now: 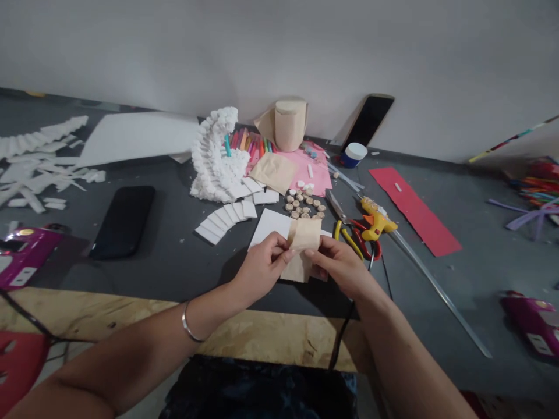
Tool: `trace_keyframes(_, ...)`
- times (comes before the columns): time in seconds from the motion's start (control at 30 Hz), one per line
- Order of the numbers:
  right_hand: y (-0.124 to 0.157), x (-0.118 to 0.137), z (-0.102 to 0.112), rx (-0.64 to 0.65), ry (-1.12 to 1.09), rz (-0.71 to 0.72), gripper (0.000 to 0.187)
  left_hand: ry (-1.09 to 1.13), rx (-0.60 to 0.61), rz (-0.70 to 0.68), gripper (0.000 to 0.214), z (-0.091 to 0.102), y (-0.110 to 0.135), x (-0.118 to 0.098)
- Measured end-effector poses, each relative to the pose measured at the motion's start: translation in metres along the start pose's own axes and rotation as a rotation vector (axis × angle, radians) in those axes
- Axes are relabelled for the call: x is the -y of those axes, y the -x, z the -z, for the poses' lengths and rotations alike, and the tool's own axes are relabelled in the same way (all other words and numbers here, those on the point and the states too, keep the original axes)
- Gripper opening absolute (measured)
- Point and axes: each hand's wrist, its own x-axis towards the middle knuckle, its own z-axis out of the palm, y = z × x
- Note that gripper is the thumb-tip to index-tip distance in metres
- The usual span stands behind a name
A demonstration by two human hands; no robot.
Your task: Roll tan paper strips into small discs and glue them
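Pinching a tan paper strip [305,234] mid-length with the left hand [261,265] at 9 o'clock and the right hand [344,266] at 3, equally near, and holding its long axis roughly 12-to-6 over the tabletop's [183,270] near side, short of small tan discs [297,203] at 12.

Matt Paper, Glossy Plastic, Raw Wood

Brown strip [305,234]: matt paper, creased. Red sheet [413,210]: matt, smooth, paper-like. White curved piece [209,156]: rough, crumbly-looking. Glue gun [378,222]: yellow plastic. Long rod [442,295]: glossy, translucent. Bracelet [184,319]: shiny metal. Tabletop [174,276]: dark, matt. Front board [271,334]: unpainted wood, rough-grained.
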Motion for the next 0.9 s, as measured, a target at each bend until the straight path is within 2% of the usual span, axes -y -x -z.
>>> trace_keyframes(0.13,0.0009,-0.0008,-0.0007,-0.036,-0.029,-0.015,0.033,0.090,-0.014,0.011,0.021,0.0003,0.0004,-0.0016)
trace_keyframes(0.27,0.0017,0.0004,-0.0034,-0.052,-0.028,-0.015,0.035,0.336,-0.063,0.127,0.027,0.0001,-0.0050,-0.0008)
trace_keyframes(0.37,0.0021,0.0012,-0.0040,-0.048,-0.031,-0.013,0.036,0.401,-0.028,0.206,0.028,-0.0006,-0.0087,-0.0003)
trace_keyframes(0.5,0.0015,-0.0004,-0.0027,-0.060,0.004,-0.012,0.036,0.383,0.052,0.211,0.036,-0.0017,-0.0085,-0.0006)
trace_keyframes(0.73,-0.0007,-0.0027,-0.0010,-0.090,0.121,0.059,0.035,0.235,0.109,0.194,0.029,-0.0034,-0.0078,0.0015)
trace_keyframes(0.83,-0.0015,-0.0024,-0.0010,-0.122,0.062,0.091,0.035,0.211,0.187,0.179,0.023,-0.0036,-0.0080,0.0012)
trace_keyframes(0.9,-0.0024,-0.0028,-0.0015,-0.198,-0.003,0.112,0.034,0.179,0.230,0.170,0.023,-0.0030,-0.0082,0.0009)
